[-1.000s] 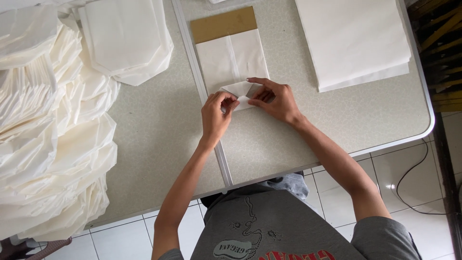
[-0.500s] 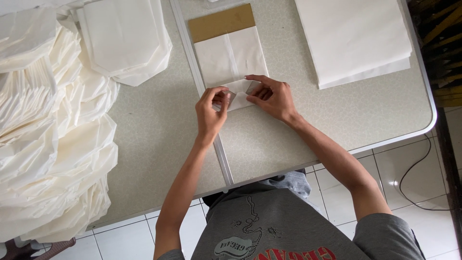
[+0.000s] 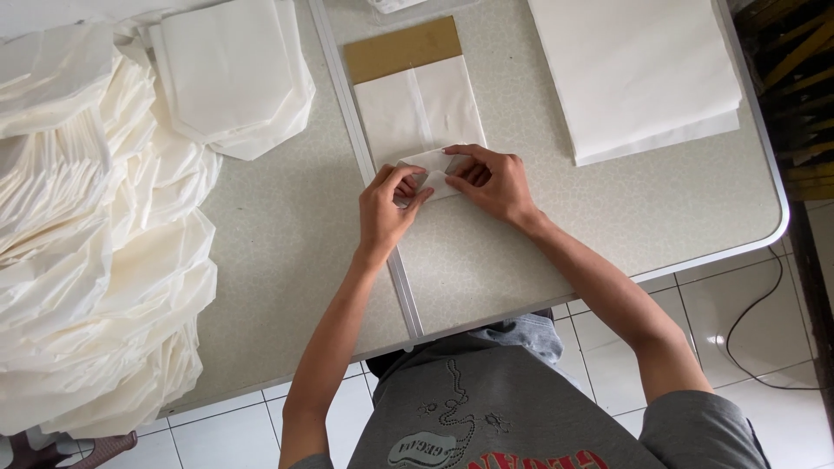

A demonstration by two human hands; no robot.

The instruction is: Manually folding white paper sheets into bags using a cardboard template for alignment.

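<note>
A white paper bag [image 3: 419, 106] lies flat on the table around a brown cardboard insert [image 3: 402, 49] that sticks out at its far end. My left hand [image 3: 387, 208] pinches the left side of the bag's folded near end [image 3: 432, 165]. From the right, my right hand [image 3: 495, 184] presses on the same fold with its fingers. Both hands touch the paper, and the fold's lower edge is hidden under them.
A large heap of finished white bags [image 3: 95, 234] fills the table's left side. A flat stack of white sheets [image 3: 638, 74] lies at the far right. A metal seam [image 3: 382, 217] runs down the speckled table [image 3: 573, 217]. Tiled floor and a cable [image 3: 764, 313] lie below right.
Both hands have shifted slightly on the bag's near end, pressing the folded flap flatter. The bag and the piles have not moved.
</note>
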